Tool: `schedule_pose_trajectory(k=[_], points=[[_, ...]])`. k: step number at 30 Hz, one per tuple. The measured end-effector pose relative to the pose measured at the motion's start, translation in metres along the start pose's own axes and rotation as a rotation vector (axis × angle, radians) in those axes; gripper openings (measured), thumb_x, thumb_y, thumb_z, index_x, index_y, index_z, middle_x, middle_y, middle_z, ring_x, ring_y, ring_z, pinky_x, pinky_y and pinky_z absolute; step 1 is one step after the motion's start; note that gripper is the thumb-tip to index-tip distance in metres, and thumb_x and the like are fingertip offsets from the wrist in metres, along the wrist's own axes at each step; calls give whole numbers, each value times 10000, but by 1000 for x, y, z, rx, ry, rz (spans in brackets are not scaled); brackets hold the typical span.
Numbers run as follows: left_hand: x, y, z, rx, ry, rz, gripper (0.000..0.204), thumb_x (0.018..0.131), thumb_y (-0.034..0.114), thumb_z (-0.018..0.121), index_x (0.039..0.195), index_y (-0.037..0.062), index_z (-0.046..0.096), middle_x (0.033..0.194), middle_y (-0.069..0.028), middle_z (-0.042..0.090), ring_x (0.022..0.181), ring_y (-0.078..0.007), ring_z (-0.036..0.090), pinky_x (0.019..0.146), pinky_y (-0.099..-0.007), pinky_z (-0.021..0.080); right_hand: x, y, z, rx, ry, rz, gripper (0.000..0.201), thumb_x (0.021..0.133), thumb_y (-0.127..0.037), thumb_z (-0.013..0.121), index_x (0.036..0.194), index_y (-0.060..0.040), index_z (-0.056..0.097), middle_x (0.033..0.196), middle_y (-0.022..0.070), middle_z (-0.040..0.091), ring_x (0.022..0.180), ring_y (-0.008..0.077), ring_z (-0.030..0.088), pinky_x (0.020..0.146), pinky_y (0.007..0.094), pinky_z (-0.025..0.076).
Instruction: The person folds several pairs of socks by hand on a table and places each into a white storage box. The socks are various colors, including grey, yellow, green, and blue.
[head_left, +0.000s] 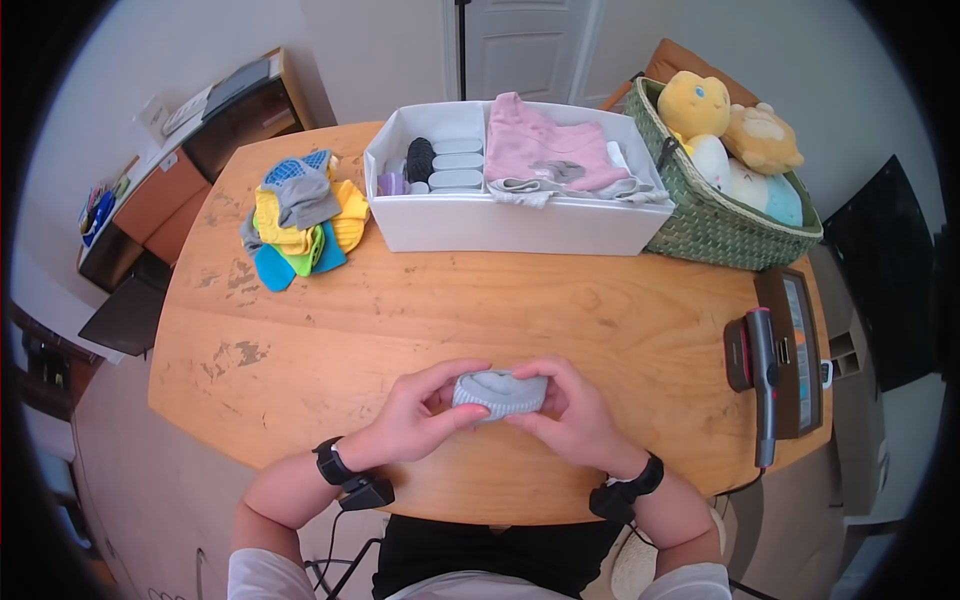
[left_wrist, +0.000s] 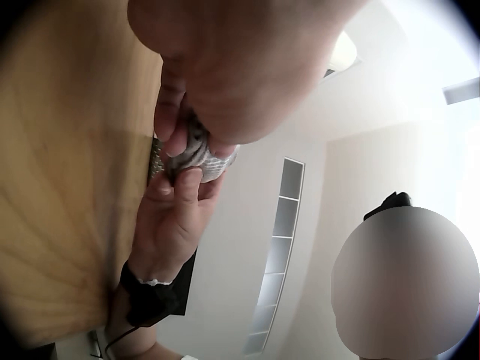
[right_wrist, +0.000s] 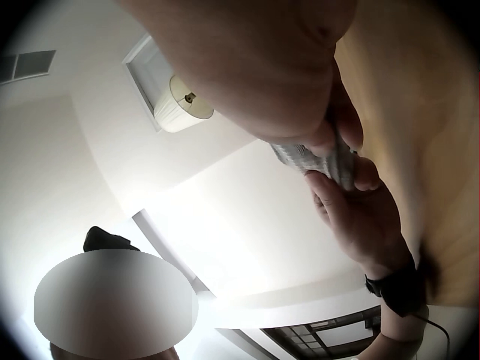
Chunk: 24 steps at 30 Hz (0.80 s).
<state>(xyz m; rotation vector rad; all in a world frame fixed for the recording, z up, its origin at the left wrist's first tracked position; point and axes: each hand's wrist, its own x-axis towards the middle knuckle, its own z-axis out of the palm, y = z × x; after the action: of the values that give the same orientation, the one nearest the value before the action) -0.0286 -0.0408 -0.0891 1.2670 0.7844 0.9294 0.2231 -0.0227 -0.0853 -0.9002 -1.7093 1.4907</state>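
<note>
White sleeves [head_left: 268, 576] here, black bottoms [head_left: 500, 553] below, and there they are: black wrist straps [head_left: 330, 462], dark boxes [head_left: 368, 493] attached, thin black cables [head_left: 334, 533] trailing!

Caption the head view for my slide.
Left hand and right hand hold a folded grey knit bundle over a wooden table, with a colourful fabric pile, white box and green basket beyond.

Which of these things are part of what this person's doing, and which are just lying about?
Part of the job:
gray knit bundle, held in the left hand and right hand
probably the colorful cloth pile and white box

Apparently just lying about:
green basket
plush toys
gray handheld device
</note>
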Motion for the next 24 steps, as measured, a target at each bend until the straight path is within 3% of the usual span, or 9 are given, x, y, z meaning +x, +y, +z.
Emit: schedule_pose_trajectory(k=[2,6,8,10,12,15,22,24], points=[[2,0,2,-7,-4,-17,519,1009,29,679,1484,-15,475,1232,-103,680,1037,-118,669,822,-264,586,0,-6,-2,133,-42,140,503,925,80,718,1352,-44,481,1337,107,581,1194,188,636,903,324,590],[7,-5,-3,51,-24,-115,510,1025,41,657,1497,15,465,1161,-80,686,940,-104,663,752,-253,571,7,1,-4,188,-62,100,510,955,48,696,1390,-43,447,1305,112,595,1119,171,658,833,307,599],[10,-1,-4,90,-4,-131,514,1026,37,652,1502,26,459,1166,-76,676,933,-102,659,752,-253,566,9,7,-8,203,-101,222,489,978,-21,698,1406,-33,460,1235,127,616,995,143,688,812,293,601],[14,1,-3,120,11,-144,517,1027,32,646,1507,37,453,1171,-72,665,926,-101,655,752,-254,562,10,13,-6,259,-77,183,481,992,-35,685,1408,-19,444,1222,135,623,983,152,694,810,296,605],[16,1,-1,28,1,-36,531,1027,19,637,1517,45,435,1227,-74,634,959,-96,651,780,-253,558,12,15,-7,315,-61,152,474,1005,-49,672,1410,-4,429,1209,143,630,971,161,700,808,300,608],[16,-4,-2,62,-25,-16,545,1021,9,638,1521,50,425,1272,-78,609,980,-98,648,804,-253,555,14,16,-7,371,-30,199,484,1018,-59,658,1415,21,395,1202,148,633,967,182,713,818,311,616],[11,-10,-2,161,15,14,515,1016,5,644,1498,44,465,1210,-71,647,926,-100,659,798,-259,559,10,11,-3,309,-34,160,453,994,-21,673,1355,29,404,1206,166,617,965,182,714,821,314,623],[11,-13,-1,254,39,153,509,1015,2,644,1494,42,477,1217,-79,663,926,-101,673,798,-258,560,9,11,-3,307,-41,163,448,989,-17,679,1341,29,406,1199,163,618,961,181,714,820,314,624]])
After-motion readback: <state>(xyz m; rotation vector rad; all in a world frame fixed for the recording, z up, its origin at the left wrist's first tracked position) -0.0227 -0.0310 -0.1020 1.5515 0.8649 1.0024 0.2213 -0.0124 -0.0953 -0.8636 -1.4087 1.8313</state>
